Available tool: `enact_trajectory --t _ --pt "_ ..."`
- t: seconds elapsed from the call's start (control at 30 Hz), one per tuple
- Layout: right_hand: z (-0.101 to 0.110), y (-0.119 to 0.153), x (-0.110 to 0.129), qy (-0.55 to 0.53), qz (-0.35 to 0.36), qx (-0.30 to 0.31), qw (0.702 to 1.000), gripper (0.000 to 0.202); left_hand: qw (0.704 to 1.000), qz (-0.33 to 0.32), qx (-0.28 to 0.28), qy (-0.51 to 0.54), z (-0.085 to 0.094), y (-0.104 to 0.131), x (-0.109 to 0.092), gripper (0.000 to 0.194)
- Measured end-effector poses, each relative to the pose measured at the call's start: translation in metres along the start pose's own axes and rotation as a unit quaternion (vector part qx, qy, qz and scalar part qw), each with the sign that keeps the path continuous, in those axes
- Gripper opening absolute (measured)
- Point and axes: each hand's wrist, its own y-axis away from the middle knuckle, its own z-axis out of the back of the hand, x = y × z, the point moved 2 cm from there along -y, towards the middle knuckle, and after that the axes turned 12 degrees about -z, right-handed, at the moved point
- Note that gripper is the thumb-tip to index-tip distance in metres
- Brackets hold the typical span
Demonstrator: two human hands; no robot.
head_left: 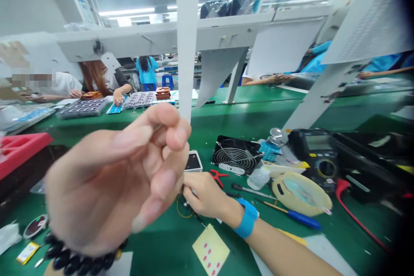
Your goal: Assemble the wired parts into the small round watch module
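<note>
Two bare hands occupy the near field above a green table (246, 116). The left hand (119, 181) is raised close to the camera, large and blurred, its fingers (152, 127) curled inward with thumb and forefinger tips pinched together; whether anything lies between the tips cannot be made out. A black bead bracelet (80, 261) circles that wrist and is partly cut off by the lower edge. The right hand (203, 194), with a blue wrist strap (247, 220), rests lower on the table with fingers clenched around a small item that the left hand partly hides; a thin yellow wire loop (181, 211) lies just beneath it. Near this hand, to the right, lie red cutters (218, 177), a black fan (236, 153), a roll of tape (300, 194), a blue-handled tool (297, 217) and a multimeter (318, 151). A yellow card with red dots (211, 250) lies nearer. Far left, other people work at trays (84, 107); their forms are blurred. The right margin fades into darkness.
</note>
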Motion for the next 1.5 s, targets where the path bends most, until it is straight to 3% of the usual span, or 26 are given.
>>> enact_trajectory --t 0.1,0.2,0.3,0.4,0.47,0.57,0.63,0.73,0.83,0.97,1.17,1.33,1.5 --pt "-0.001 -0.001 0.000 -0.017 -0.020 0.023 0.999 0.029 0.998 0.005 -0.009 0.055 -0.004 -0.006 -0.002 0.012" --pt "0.000 -0.003 -0.004 -0.044 -0.072 0.049 0.995 0.031 1.000 -0.018 0.006 0.019 -0.002 -0.013 0.005 0.012" --pt "0.002 -0.006 -0.010 -0.065 -0.140 0.066 0.986 0.032 0.993 -0.065 0.044 -0.086 0.003 -0.017 0.016 0.008" --pt "0.006 -0.010 -0.017 -0.080 -0.180 0.070 0.978 0.032 0.963 -0.066 0.070 -0.253 0.015 -0.019 0.033 0.012" --pt "0.009 -0.012 -0.020 -0.072 -0.187 0.068 0.977 0.030 0.926 -0.035 0.110 -0.359 0.028 -0.016 0.048 0.017" --pt "0.014 -0.013 -0.020 -0.038 -0.189 0.074 0.978 0.029 0.843 -0.003 0.177 -0.507 0.060 -0.001 0.072 0.018" --pt "0.015 -0.014 -0.020 -0.019 -0.188 0.090 0.978 0.029 0.796 0.009 0.179 -0.578 0.088 0.012 0.088 0.017" --pt "0.015 -0.013 -0.022 -0.002 -0.191 0.109 0.976 0.033 0.775 0.030 0.158 -0.612 0.127 0.027 0.108 0.019" --pt "0.015 -0.012 -0.025 0.016 -0.198 0.114 0.974 0.034 0.779 0.039 0.171 -0.602 0.144 0.033 0.121 0.019" --pt "0.020 -0.013 -0.029 0.026 -0.210 0.120 0.970 0.032 0.778 0.029 0.224 -0.586 0.128 0.038 0.122 0.017" --pt "0.023 -0.013 -0.032 0.053 -0.200 0.105 0.973 0.031 0.733 0.007 0.335 -0.593 0.097 0.051 0.121 0.029" --pt "0.022 -0.012 -0.030 0.065 -0.184 0.090 0.977 0.031 0.692 0.025 0.379 -0.614 0.096 0.057 0.132 0.028" --pt "0.023 -0.012 -0.026 0.046 -0.178 0.081 0.980 0.031 0.679 0.047 0.379 -0.627 0.097 0.055 0.133 0.018"
